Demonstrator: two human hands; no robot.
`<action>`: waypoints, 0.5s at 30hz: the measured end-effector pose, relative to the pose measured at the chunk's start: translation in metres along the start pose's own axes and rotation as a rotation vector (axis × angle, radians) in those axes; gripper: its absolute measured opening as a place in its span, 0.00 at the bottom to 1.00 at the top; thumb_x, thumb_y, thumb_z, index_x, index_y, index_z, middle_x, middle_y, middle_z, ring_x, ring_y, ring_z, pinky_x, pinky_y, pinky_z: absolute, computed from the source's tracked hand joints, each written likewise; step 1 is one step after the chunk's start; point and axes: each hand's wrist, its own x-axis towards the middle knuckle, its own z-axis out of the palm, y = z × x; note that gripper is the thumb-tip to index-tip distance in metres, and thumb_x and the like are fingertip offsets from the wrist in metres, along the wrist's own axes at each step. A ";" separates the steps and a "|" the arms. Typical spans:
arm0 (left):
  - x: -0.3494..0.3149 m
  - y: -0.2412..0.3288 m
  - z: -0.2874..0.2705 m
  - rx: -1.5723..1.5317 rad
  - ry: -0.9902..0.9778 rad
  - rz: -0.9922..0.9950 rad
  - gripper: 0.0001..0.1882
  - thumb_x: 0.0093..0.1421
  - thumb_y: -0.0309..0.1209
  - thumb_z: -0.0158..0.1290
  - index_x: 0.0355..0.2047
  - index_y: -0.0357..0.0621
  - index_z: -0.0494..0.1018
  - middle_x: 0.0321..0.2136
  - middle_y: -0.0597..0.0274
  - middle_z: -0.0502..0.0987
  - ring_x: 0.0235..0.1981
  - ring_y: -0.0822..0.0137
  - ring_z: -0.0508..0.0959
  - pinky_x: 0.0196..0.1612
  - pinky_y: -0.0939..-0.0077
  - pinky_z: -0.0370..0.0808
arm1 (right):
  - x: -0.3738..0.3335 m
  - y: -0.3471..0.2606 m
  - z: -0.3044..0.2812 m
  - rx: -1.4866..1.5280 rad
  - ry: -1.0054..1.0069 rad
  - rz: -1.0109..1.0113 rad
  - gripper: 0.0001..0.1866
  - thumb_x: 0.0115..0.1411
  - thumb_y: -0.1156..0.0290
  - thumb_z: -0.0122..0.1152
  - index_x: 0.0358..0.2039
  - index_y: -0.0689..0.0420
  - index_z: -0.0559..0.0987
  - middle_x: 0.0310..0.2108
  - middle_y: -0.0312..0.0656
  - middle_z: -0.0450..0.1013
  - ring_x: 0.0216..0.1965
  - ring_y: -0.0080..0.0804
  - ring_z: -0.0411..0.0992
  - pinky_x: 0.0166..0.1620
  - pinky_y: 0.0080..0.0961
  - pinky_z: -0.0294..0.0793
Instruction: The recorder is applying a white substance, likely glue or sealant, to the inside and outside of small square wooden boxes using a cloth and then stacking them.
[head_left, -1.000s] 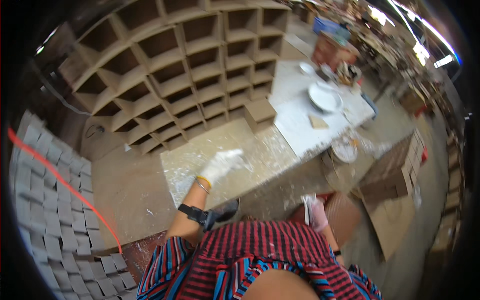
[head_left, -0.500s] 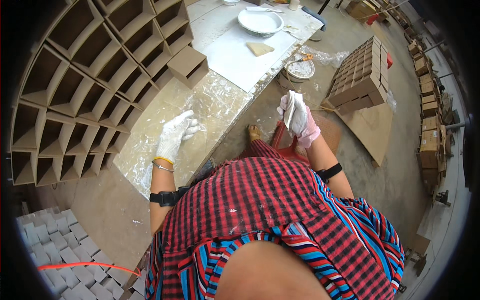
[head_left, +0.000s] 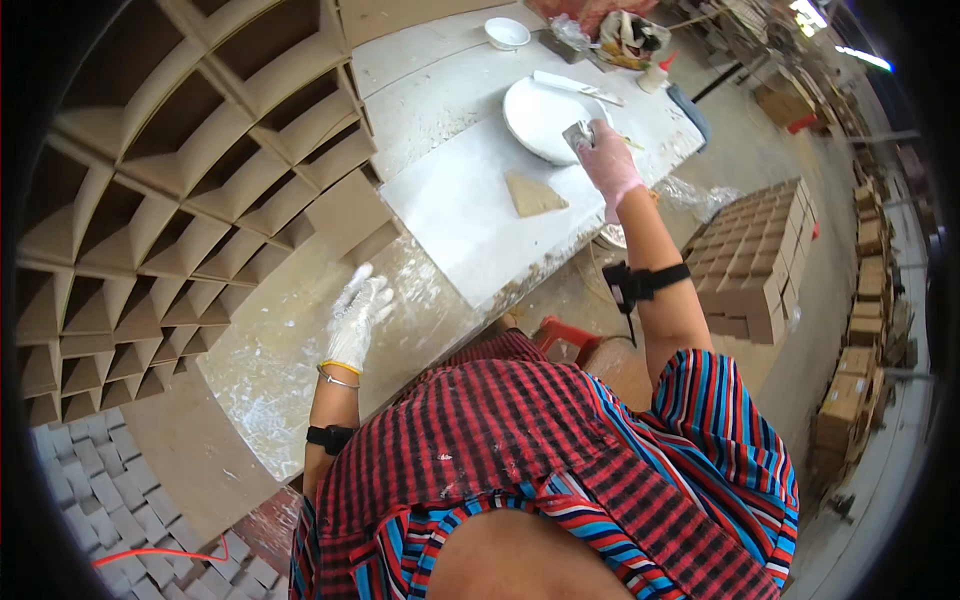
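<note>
the person leans over a long worktable (head_left: 300, 330) smeared with white paste. the right hand (head_left: 608, 165), in a pale glove, is stretched far out to the big white plate (head_left: 545, 118) near the table's far right corner, and its fingers are closed around a small flat scraper (head_left: 579, 133) whose blade meets the plate's near rim; that looks to me like the way to pick paste up off the plate. the left hand (head_left: 358, 318), also gloved and caked white, lies flat and spread on the smeared surface near the table's left edge, gripping nothing; i'd say it is propping the body up during the long reach.

a brown triangular piece (head_left: 532, 194) lies alone on the white board (head_left: 470, 220) that covers the right part of the table, between the plate and the person, handy to either hand. a small white bowl (head_left: 506, 33) and a flat knife (head_left: 577, 88) sit beyond the plate by the far edge. along the left edge stands a lattice of brown triangular cells (head_left: 170, 200), and a finished block of the same sort (head_left: 765, 255) stands on the floor off the right edge.

half a second ago the right hand was drawn in near the body, off the table's near right side, holding something pale; now it is out at the plate. the left hand has hardly shifted on the smeared top.
</note>
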 end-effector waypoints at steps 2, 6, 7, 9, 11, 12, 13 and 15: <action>0.012 -0.006 0.019 -0.051 0.080 0.045 0.25 0.57 0.37 0.46 0.54 0.43 0.56 0.49 0.49 0.63 0.46 0.58 0.67 0.48 0.65 0.66 | 0.044 0.009 0.006 -0.064 -0.108 -0.029 0.18 0.52 0.61 0.52 0.39 0.60 0.69 0.36 0.53 0.69 0.40 0.49 0.68 0.42 0.35 0.66; 0.034 -0.024 0.048 -0.150 0.307 0.126 0.27 0.56 0.36 0.48 0.54 0.43 0.55 0.52 0.54 0.59 0.53 0.61 0.60 0.53 0.66 0.60 | 0.098 0.042 0.034 -0.281 -0.185 -0.173 0.15 0.52 0.60 0.51 0.36 0.55 0.71 0.35 0.48 0.70 0.37 0.46 0.69 0.38 0.36 0.68; 0.040 -0.028 0.053 -0.155 0.325 0.121 0.27 0.56 0.36 0.48 0.54 0.43 0.55 0.52 0.54 0.59 0.53 0.61 0.60 0.53 0.66 0.60 | 0.106 0.051 0.042 -0.367 -0.199 -0.220 0.14 0.52 0.61 0.50 0.37 0.54 0.71 0.36 0.47 0.70 0.38 0.46 0.69 0.39 0.35 0.68; 0.051 -0.033 0.059 -0.382 0.333 0.179 0.30 0.56 0.40 0.48 0.55 0.44 0.52 0.55 0.55 0.55 0.57 0.61 0.54 0.56 0.64 0.53 | 0.114 0.066 0.059 -0.412 -0.261 -0.259 0.14 0.52 0.62 0.49 0.37 0.55 0.71 0.37 0.47 0.69 0.38 0.46 0.69 0.40 0.35 0.68; 0.058 -0.035 0.063 -0.333 0.318 0.243 0.31 0.55 0.43 0.47 0.55 0.44 0.52 0.56 0.55 0.52 0.59 0.60 0.49 0.57 0.64 0.48 | 0.115 0.076 0.072 -0.466 -0.301 -0.283 0.14 0.52 0.63 0.49 0.38 0.55 0.71 0.38 0.47 0.69 0.39 0.45 0.69 0.41 0.34 0.68; 0.061 -0.033 0.064 -0.368 0.369 0.226 0.31 0.55 0.43 0.48 0.55 0.44 0.52 0.57 0.56 0.52 0.59 0.60 0.49 0.57 0.64 0.49 | 0.114 0.078 0.076 -0.499 -0.346 -0.336 0.14 0.52 0.64 0.49 0.38 0.55 0.71 0.39 0.46 0.68 0.39 0.45 0.68 0.41 0.34 0.68; 0.066 -0.029 0.067 -0.410 0.418 0.211 0.31 0.55 0.42 0.48 0.55 0.43 0.52 0.57 0.57 0.51 0.59 0.59 0.49 0.57 0.64 0.49 | 0.117 0.078 0.079 -0.561 -0.425 -0.358 0.14 0.51 0.65 0.48 0.38 0.56 0.71 0.39 0.46 0.68 0.40 0.44 0.68 0.42 0.34 0.68; 0.076 -0.018 0.074 -0.527 0.458 0.214 0.29 0.55 0.38 0.50 0.54 0.44 0.54 0.55 0.60 0.55 0.57 0.59 0.52 0.57 0.63 0.50 | 0.121 0.076 0.078 -0.535 -0.427 -0.390 0.16 0.51 0.65 0.49 0.39 0.57 0.70 0.40 0.46 0.68 0.40 0.45 0.68 0.43 0.33 0.67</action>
